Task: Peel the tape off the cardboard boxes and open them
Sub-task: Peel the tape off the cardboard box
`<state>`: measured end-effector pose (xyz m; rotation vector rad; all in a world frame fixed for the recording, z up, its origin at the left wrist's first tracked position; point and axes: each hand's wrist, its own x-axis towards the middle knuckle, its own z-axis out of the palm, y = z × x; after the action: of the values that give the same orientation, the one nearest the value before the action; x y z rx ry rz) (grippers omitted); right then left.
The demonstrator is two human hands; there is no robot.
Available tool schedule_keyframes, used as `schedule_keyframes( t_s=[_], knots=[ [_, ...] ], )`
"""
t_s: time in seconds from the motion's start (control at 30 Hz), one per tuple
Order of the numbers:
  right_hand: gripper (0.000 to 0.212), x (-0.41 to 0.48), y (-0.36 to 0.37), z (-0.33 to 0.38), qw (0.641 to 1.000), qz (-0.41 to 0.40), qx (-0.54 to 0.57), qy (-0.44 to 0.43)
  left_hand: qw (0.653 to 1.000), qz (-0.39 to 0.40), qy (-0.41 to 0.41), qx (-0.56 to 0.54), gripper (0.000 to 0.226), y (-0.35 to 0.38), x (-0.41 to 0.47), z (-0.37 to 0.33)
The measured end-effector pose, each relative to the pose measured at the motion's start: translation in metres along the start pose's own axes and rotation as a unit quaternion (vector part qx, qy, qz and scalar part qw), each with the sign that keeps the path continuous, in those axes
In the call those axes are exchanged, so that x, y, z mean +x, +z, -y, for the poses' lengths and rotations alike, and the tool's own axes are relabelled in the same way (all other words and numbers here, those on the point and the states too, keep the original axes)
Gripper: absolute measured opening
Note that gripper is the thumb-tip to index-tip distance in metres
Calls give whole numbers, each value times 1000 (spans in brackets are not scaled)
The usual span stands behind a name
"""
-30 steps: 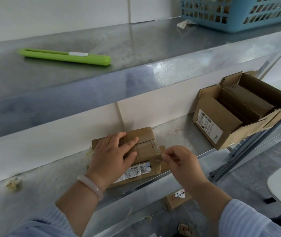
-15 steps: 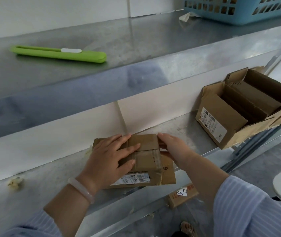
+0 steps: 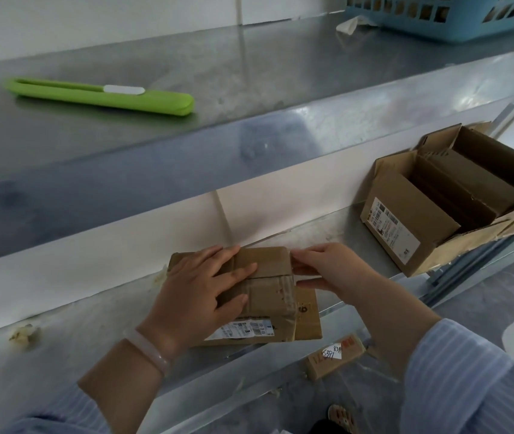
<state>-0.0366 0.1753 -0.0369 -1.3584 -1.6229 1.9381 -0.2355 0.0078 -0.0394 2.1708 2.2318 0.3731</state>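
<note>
A small taped cardboard box (image 3: 269,278) with a white label lies on the lower metal shelf (image 3: 93,349), on top of a flat cardboard piece (image 3: 309,319). Clear tape (image 3: 287,292) runs across its top near the right end. My left hand (image 3: 199,292) presses flat on the box's top, fingers spread. My right hand (image 3: 333,270) is at the box's right edge, with forefinger and thumb closed on that end. Whether they have the tape itself I cannot tell.
An opened cardboard box (image 3: 405,220) with flaps up stands at the shelf's right end. A green cutter (image 3: 105,95) and a blue basket (image 3: 455,17) are on the upper shelf. A small carton (image 3: 333,358) lies on the floor below. A crumpled scrap (image 3: 24,335) sits at left.
My right hand left the front right corner of the box and moved back along its right edge. My left hand stayed flat on top.
</note>
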Motion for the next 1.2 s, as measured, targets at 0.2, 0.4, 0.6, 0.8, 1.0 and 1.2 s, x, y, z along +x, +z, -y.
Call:
schedule_keyframes(
  t_s=[0.2, 0.4, 0.6, 0.8, 1.0, 1.2],
  knots=[
    [19, -9, 7, 13, 1000, -17, -12, 14, 1000, 3, -2, 3, 50, 0, 0, 2],
    [17, -5, 5, 14, 997, -21, 48, 61, 1000, -4, -1, -2, 49, 1, 1, 2],
    [22, 4, 4, 19, 991, -1, 63, 120, 1000, -8, 1, 7, 48, 1, 1, 2],
    [18, 11, 4, 27, 978, 43, 59, 197, 1000, -9, 3, 14, 49, 3, 2, 3],
    [36, 18, 5, 29, 967, 84, 40, 238, 1000, -10, 3, 16, 48, 2, 3, 4],
    [30, 22, 6, 23, 980, 68, 35, 182, 1000, -9, 4, 20, 48, 2, 3, 4]
  ],
)
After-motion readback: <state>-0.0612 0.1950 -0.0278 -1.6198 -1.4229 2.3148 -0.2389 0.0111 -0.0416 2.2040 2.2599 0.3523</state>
